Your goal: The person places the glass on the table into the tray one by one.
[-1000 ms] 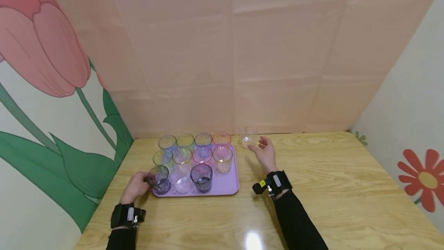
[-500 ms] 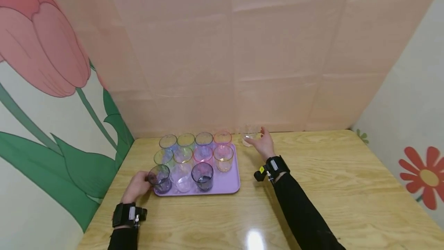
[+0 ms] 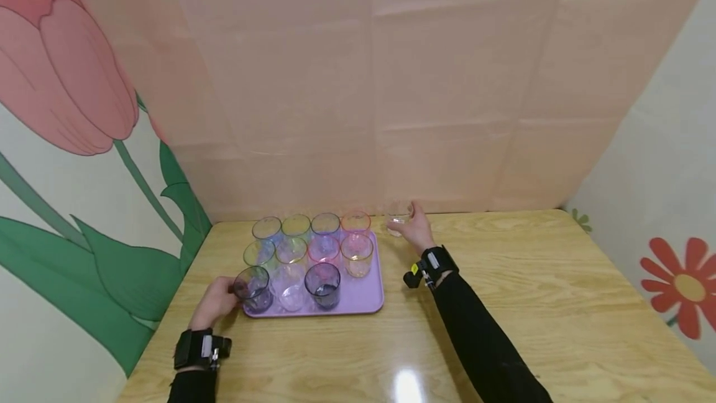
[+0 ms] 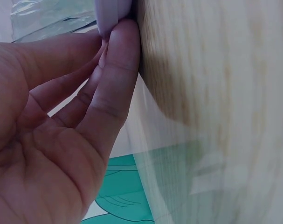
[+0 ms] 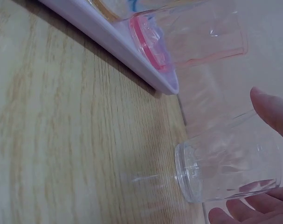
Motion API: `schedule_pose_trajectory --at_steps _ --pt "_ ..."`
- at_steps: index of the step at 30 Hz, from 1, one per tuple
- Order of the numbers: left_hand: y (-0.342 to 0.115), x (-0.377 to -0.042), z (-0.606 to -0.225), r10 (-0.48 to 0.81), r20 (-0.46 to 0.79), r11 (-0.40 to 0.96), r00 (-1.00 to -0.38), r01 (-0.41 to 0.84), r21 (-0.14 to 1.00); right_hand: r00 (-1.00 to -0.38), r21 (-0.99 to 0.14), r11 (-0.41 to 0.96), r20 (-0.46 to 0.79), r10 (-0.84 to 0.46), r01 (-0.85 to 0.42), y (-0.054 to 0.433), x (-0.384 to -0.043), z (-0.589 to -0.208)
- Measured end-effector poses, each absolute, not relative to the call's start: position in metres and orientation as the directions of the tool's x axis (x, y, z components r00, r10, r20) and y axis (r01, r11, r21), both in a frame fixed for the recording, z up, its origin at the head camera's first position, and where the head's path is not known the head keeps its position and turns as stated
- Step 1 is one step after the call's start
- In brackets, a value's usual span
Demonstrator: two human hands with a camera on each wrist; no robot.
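In the head view my left hand [image 3: 215, 301] is at the near left corner of a lilac tray [image 3: 360, 294]. The left wrist view has its thumb and fingers pinching the tray's rim [image 4: 106, 18]. Right of the tray, near the table's back edge, a clear drinking glass [image 5: 230, 163] stands upright. My right hand [image 3: 418, 229] is around this glass, thumb on one side and fingers on the other. Several tinted glasses stand in rows on the tray, among them a dark grey glass [image 3: 322, 288], an amber-rimmed glass [image 3: 357, 257] and a pink glass [image 5: 153, 42].
The wooden table [image 3: 531, 291] extends to the right and front of the tray. A pink sheet [image 3: 380, 79] hangs behind its back edge. Flower-painted walls flank it, with a tulip [image 3: 67, 73] left and a red flower [image 3: 688, 288] right.
My right hand has moved slightly left and away from me, and its thumb and fingers have come round the clear glass. My left hand keeps its pinch on the tray.
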State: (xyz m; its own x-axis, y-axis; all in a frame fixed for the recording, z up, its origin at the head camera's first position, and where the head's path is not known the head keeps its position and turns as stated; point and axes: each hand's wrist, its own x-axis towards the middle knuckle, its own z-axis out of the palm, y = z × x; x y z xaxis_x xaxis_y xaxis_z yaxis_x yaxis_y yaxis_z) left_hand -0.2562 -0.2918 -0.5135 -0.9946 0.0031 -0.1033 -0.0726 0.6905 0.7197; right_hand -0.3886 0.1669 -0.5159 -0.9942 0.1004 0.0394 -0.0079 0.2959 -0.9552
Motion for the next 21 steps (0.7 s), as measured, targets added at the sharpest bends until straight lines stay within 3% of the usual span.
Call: schedule_pose_trajectory --at_steps 21 --pt "-0.2914 -0.2546 -0.5141 -0.005 -0.101 0.684 -0.995 -0.078 0.726 -0.985 -0.966 0.256 0.075 0.154 -0.033 0.1663 -0.3975 -0.5230"
